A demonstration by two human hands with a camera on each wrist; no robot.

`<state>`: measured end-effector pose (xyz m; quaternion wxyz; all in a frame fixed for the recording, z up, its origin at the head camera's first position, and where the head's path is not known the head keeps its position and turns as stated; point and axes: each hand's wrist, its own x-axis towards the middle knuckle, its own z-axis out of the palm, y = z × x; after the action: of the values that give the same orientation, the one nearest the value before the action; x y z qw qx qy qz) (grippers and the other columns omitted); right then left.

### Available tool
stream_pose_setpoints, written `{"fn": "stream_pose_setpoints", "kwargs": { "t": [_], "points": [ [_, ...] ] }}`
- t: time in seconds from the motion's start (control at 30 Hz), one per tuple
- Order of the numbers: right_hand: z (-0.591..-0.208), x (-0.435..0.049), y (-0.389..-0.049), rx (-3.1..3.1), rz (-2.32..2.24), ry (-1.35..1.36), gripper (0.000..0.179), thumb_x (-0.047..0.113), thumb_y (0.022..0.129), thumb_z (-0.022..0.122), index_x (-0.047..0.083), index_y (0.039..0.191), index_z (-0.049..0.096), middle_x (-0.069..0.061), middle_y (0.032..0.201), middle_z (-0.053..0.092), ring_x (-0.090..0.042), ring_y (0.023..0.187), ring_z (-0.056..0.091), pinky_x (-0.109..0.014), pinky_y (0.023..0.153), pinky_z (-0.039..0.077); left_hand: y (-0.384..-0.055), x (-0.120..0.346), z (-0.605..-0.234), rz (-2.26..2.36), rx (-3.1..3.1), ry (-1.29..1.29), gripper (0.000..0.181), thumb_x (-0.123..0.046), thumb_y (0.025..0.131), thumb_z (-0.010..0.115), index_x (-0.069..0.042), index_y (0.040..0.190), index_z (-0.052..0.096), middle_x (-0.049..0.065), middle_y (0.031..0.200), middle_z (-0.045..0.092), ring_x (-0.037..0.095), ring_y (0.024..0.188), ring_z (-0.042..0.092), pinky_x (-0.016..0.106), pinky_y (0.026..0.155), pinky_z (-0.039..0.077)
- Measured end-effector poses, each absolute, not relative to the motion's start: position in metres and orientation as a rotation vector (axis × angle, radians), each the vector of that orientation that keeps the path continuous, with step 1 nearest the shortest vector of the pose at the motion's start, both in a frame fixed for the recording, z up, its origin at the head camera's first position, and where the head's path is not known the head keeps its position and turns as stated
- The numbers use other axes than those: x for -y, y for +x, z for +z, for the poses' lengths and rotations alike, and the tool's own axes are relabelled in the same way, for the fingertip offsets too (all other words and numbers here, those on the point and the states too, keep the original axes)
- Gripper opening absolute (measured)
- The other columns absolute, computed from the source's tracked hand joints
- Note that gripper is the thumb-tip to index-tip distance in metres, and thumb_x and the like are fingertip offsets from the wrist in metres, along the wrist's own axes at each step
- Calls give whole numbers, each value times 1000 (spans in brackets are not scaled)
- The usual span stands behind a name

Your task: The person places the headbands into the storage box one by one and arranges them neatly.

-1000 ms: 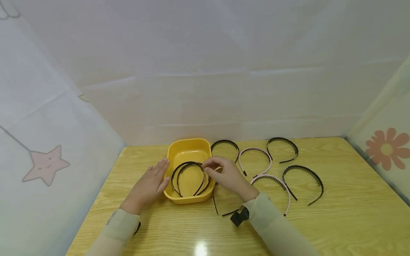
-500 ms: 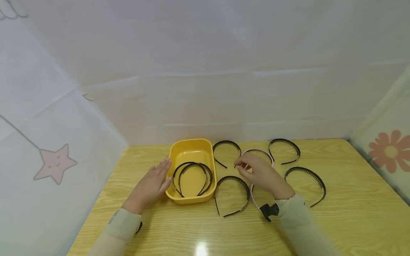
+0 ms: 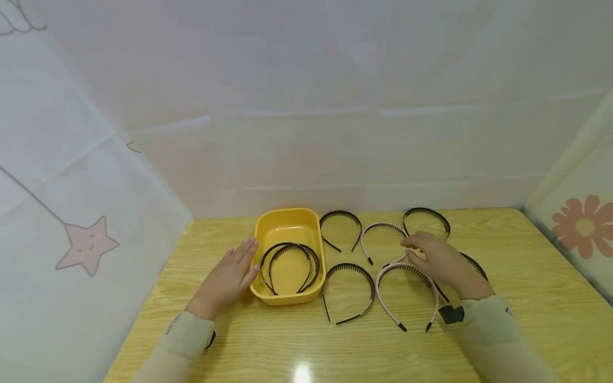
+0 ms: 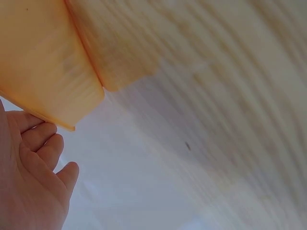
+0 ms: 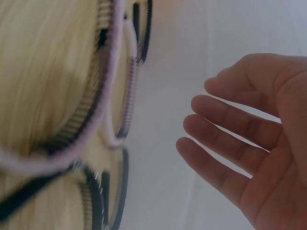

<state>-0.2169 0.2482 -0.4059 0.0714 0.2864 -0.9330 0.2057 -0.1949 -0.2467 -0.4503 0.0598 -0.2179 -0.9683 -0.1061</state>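
Note:
My left hand (image 3: pixel 225 279) rests with extended fingers against the left rim of a yellow plastic tub (image 3: pixel 287 300). In the left wrist view its fingertips touch the tub's edge (image 4: pixel 64 125). Two black toothed headbands (image 3: pixel 286 245) lie overlapping inside the tub. My right hand (image 3: pixel 440 263) hovers over the headbands at the right, holding nothing; its fingers are relaxed and spread in the right wrist view. Closest to it are a pink headband (image 3: pixel 407 265) in front and a black headband (image 3: pixel 474 263), partly hidden by the hand. Another pink headband (image 3: pixel 383 224) lies behind.
Black headbands lie just right of the tub, one at the back (image 3: pixel 341 213) and one in front (image 3: pixel 349 266). Another black headband (image 3: pixel 426 210) is at the back right. Pale cloth (image 3: pixel 306 149) hangs behind and beside the wooden table (image 3: pixel 258 346).
My right hand has left the tub and moved right across the headbands, empty. The two headbands stay in the tub, and my left hand keeps its place at the rim.

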Motion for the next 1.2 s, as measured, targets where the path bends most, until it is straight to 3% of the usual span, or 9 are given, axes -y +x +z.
{"fn": "stream_pose_setpoints", "kwargs": {
  "t": [0.27,0.57,0.97,1.2],
  "points": [
    [-416,-298,-219,2920,584,671,28,9,100,62,-7,123,65,-23,117,66,-40,106,64,-58,88,55,-192,247,-452,-321,2935,-639,62,-35,110,40,-1,160,26,15,166,25,31,153,22,54,125,16],
    [-425,-348,-218,2986,675,331,38,14,104,55,-12,131,57,-36,124,58,-52,109,57,-64,80,52,-193,245,-450,-336,2901,-655,61,-34,110,40,1,158,29,16,164,28,33,152,26,55,124,19],
    [-435,-384,-215,3050,819,24,51,22,106,52,-19,135,45,-43,123,54,-56,103,57,-57,71,56,-194,244,-451,-340,2921,-647,61,-36,110,39,0,159,28,16,165,26,33,152,25,55,124,18],
    [-440,-386,-217,3122,940,-95,62,34,108,44,-23,133,42,-47,125,50,-58,105,55,-59,78,54,-196,243,-451,-338,2899,-656,61,-35,110,39,1,158,29,16,165,27,34,151,26,55,124,19]
  ]
}}
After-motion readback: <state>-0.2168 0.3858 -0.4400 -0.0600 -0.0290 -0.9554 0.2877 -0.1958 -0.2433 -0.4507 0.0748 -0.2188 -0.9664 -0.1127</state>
